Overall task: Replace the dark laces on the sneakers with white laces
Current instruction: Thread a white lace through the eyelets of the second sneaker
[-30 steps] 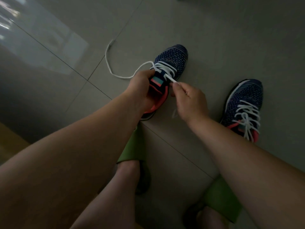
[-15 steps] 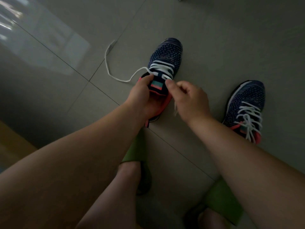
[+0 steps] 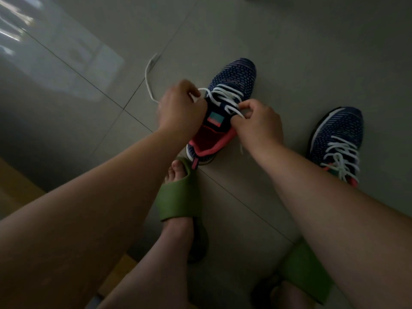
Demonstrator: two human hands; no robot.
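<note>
- The near sneaker [image 3: 231,85] stands on the floor [image 3: 289,52], toe pointing away from the person, and serves here as the landmark.
- A white lace [image 3: 225,94] already crosses its front in several rows, and no dark lace shows on it.
- The left hand [image 3: 178,108] sits at the left side of the sneaker's tongue, fingers curled round one strand of the white lace.
- From behind that hand, the lace's loose end [image 3: 149,72] trails away over the floor to the left of the sneaker.
- The right hand [image 3: 256,126] sits at the right side of the tongue, thumb and fingertips pinching the other strand near the top eyelets.
- The second sneaker [image 3: 336,139] stands well to the right of the near sneaker, already laced in white.
- The step in hand looks like the last one: threading or drawing up the top rows on the near sneaker.
- The next move likely calls for pulling both strands evenly, so the rows sit snug and the ends match in length, then tying them.
- A green slipper [image 3: 178,197] on the person's foot rests just behind the sneaker's heel.
</note>
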